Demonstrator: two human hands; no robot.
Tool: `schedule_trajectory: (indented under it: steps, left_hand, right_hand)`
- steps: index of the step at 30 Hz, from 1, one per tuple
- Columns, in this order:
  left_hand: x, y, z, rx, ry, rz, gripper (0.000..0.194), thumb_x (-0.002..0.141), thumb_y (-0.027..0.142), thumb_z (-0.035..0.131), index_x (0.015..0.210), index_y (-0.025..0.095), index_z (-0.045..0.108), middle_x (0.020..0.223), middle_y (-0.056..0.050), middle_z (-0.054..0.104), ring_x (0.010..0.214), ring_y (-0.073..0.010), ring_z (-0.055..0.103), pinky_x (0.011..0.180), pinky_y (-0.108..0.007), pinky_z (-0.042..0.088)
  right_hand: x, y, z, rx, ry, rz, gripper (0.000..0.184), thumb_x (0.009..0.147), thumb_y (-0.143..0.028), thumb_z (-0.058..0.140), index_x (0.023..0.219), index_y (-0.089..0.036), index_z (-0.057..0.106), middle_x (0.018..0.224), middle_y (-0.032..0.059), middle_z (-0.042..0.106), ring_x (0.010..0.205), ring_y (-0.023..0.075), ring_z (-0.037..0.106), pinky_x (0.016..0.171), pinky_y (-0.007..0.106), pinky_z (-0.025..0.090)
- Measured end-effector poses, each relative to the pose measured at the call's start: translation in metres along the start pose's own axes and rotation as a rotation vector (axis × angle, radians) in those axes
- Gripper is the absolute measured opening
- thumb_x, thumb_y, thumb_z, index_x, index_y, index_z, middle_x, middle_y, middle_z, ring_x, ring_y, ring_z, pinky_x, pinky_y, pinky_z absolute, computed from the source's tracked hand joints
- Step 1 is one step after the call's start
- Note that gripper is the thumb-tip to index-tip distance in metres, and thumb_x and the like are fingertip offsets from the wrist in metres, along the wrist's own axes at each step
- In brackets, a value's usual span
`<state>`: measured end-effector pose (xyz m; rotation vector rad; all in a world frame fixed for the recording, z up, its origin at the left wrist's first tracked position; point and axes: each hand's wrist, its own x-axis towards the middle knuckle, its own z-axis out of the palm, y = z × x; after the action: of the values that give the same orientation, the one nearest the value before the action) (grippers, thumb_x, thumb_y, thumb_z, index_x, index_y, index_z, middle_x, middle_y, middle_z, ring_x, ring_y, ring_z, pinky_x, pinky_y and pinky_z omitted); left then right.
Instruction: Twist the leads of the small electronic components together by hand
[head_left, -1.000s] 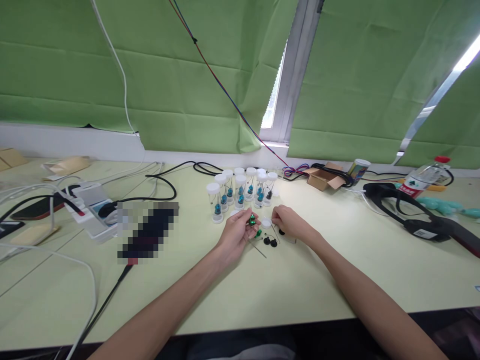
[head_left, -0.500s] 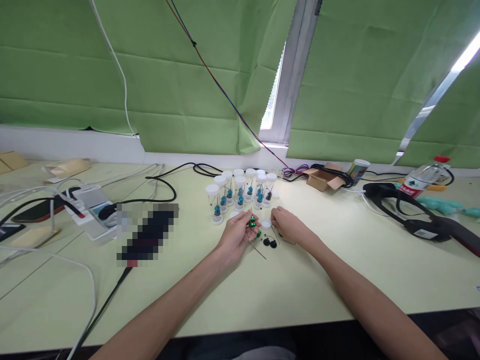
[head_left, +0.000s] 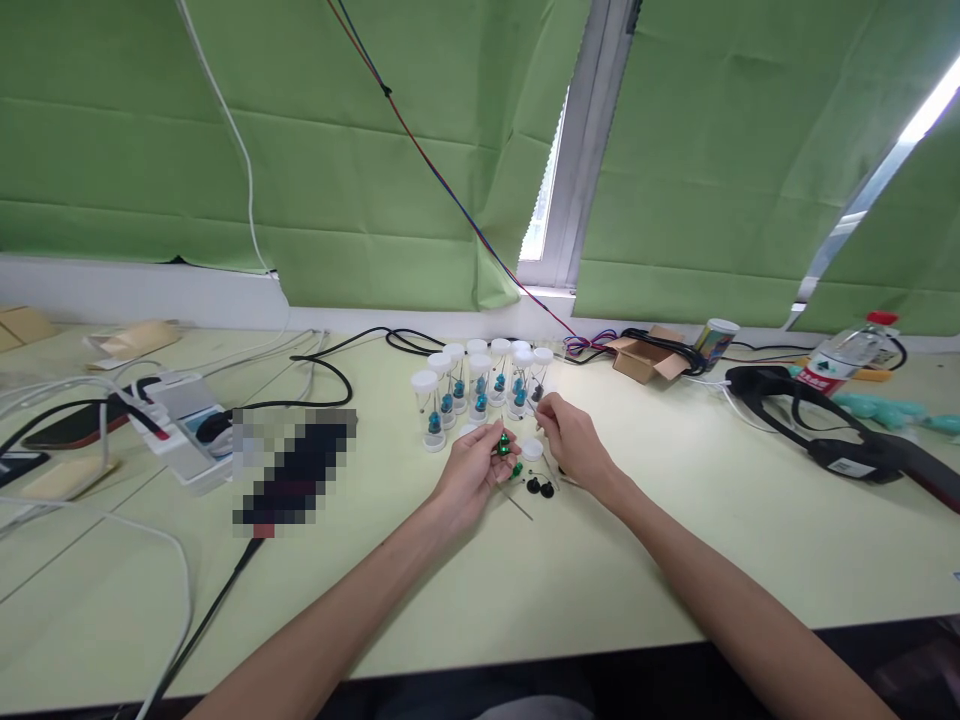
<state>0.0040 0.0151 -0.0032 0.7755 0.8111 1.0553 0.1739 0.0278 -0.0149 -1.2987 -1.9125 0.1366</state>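
Evidently half-curled the left hand [head_left: 471, 465], gripping a green piece [head_left: 503, 444] at its right side; had two black pieces [head_left: 533, 486] lying just right of it; pinched the right hand [head_left: 567, 436] nearly closed, couldn't tell whether on anything.

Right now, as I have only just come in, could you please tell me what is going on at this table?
A person is handling small parts with bare hands. The left hand holds a shiny green piece at its fingertips. The right hand is beside it, its fingers drawn together; whether they grip anything is too small to tell. Near the hands lie a white cap, two black pieces and a thin rod. Beyond stand clear tubes with white caps, several with blue pieces inside.
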Motion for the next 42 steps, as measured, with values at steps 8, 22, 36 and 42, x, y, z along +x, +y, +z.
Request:
schedule_trajectory:
  steps: [8,22,36,42]
  left_hand:
    - [-0.001,0.000,0.000,0.004,-0.001,-0.010,0.024,0.085,0.033,0.063,0.071,0.013,0.058,0.064,-0.004,0.059,0.050,-0.0065,0.051,0.045,-0.017,0.036]
    - [-0.002,0.001,0.001,0.000,-0.011,0.008,0.024,0.082,0.033,0.065,0.070,0.013,0.058,0.064,-0.003,0.058,0.049,-0.0062,0.049,0.044,-0.017,0.033]
    - [-0.005,0.001,0.001,0.028,0.003,0.037,0.025,0.078,0.035,0.068,0.071,0.014,0.059,0.065,-0.002,0.057,0.049,-0.0058,0.048,0.045,-0.018,0.033]
    - [-0.005,0.001,0.001,0.056,-0.014,0.044,0.025,0.079,0.036,0.067,0.070,0.013,0.059,0.064,-0.002,0.056,0.046,-0.0051,0.046,0.043,-0.019,0.031]
  right_hand:
    - [-0.006,-0.017,0.001,0.121,0.105,-0.130,0.017,0.093,-0.013,0.041,0.099,-0.019,0.056,0.086,0.0059,0.061,0.071,0.0170,0.056,0.067,0.028,0.046]
    - [-0.008,-0.026,-0.002,0.210,0.136,-0.225,0.027,0.099,-0.017,0.035,0.108,-0.020,0.060,0.089,0.0076,0.060,0.075,0.0170,0.059,0.072,0.032,0.051]
    - [-0.010,-0.025,0.001,0.250,0.183,-0.210,0.019,0.095,-0.021,0.048,0.106,-0.021,0.063,0.095,0.0080,0.066,0.085,0.0185,0.063,0.076,0.033,0.053]
    - [-0.012,-0.032,-0.001,0.314,0.200,-0.156,0.018,0.096,-0.025,0.047,0.094,-0.019,0.063,0.078,0.0038,0.064,0.062,0.0140,0.059,0.067,0.030,0.052]
